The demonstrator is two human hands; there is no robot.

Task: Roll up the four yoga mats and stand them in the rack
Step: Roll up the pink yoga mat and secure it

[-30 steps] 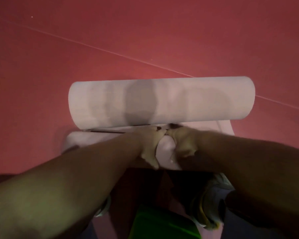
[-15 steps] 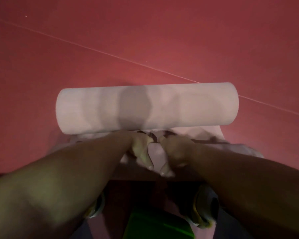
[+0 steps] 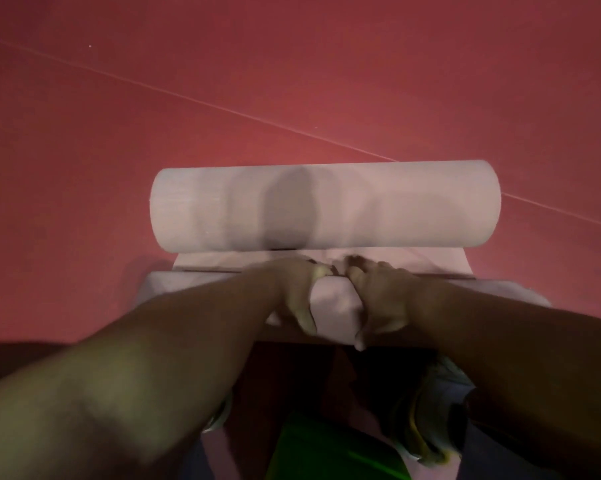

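A pale pink yoga mat (image 3: pixel 326 206) lies mostly rolled on the red floor (image 3: pixel 292 64), its loose end folded toward the person. The left hand (image 3: pixel 297 296) and right hand (image 3: pixel 378 299) sit side by side on that loose end, each grip curled around the mat's near fold, just in front of the roll. A shoe (image 3: pixel 427 417) shows below the right arm.

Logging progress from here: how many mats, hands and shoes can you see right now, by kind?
Rolled pale pink mat, lying on the red floor: 1
Pale pink mat being rolled, gripped by both hands: 1
Hands, left hand and right hand: 2
Shoes: left shoe, right shoe: 2
Total: 6
No rack is in view.
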